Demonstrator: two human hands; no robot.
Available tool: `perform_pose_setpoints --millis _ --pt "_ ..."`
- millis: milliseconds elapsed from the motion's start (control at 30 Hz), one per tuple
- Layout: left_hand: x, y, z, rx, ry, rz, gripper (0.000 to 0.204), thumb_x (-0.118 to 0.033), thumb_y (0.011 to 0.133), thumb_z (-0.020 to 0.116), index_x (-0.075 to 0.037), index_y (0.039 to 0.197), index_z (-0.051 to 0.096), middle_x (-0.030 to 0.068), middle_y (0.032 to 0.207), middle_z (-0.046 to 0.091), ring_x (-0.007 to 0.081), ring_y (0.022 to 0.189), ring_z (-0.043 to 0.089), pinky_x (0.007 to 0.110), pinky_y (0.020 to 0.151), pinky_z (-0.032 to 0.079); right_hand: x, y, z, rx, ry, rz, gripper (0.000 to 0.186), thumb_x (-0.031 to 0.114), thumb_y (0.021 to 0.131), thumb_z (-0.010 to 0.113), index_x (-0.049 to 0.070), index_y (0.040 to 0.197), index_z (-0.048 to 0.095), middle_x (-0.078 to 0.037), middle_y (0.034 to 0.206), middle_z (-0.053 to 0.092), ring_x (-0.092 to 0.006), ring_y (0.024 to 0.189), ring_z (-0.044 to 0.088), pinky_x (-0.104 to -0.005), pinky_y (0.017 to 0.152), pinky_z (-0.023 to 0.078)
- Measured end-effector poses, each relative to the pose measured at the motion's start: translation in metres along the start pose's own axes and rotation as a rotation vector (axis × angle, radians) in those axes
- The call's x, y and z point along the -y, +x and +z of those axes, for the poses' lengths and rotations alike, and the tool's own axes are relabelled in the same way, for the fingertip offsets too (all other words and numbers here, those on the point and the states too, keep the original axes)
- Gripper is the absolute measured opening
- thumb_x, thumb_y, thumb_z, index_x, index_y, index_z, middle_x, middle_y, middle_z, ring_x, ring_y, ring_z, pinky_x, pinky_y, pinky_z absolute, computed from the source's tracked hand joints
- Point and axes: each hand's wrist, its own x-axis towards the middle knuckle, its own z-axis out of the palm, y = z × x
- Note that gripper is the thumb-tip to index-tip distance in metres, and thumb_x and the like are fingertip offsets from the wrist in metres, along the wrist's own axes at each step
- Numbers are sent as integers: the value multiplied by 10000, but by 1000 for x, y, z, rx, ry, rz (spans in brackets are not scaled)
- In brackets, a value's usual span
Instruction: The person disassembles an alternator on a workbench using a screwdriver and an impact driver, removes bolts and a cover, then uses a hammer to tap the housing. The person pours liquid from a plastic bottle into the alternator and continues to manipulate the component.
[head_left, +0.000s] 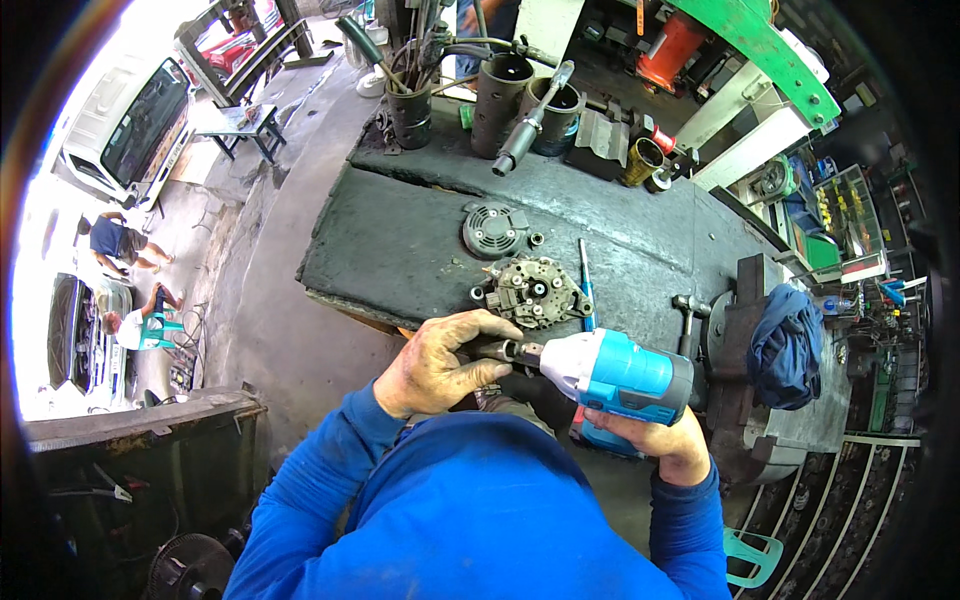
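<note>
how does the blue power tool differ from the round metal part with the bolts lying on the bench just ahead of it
The blue power tool is held in the right hand, while the round metal part lies on the bench. The tool has a long, smooth casing; the metal part is roundish and knobbly. The tool is bright blue with dark and silver sections, the metal part dull grey. Both show grey, metallic-looking surfaces.
</note>
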Motion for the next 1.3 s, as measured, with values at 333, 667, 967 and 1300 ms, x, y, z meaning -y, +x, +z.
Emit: perform_pose_setpoints --millis 333,667,967,1300 --pt "13 4 18 -143 431 390 542 120 694 835 -18 1204 715 128 1032 760 309 915 756 413 803 621 -21 11 -11 108 -88 -105 366 69 826 901 34 1159 753 -130 1069 781 -304 964 744 -428 880 587" --pt "26 -3 32 -261 516 519 650 96 678 845 -27 1277 626 174 1148 708 385 966 715 460 824 602 -15 10 -9 123 51 129 351 47 835 888 49 1159 754 -101 1059 784 -251 939 741 -414 851 596" --pt "40 -7 14 -239 602 762 453 47 809 812 -20 1235 674 181 1225 737 368 1043 736 459 882 620 -1 8 3 136 96 240 332 23 871 858 45 1182 745 -74 1033 779 -176 903 729 -380 809 600" --pt "47 -8 -5 -188 472 784 477 10 751 826 -27 1207 693 184 1157 731 349 997 735 453 824 612 12 -2 42 51 111 208 365 22 902 843 46 1245 722 -61 1027 773 -148 833 710 -366 756 596"
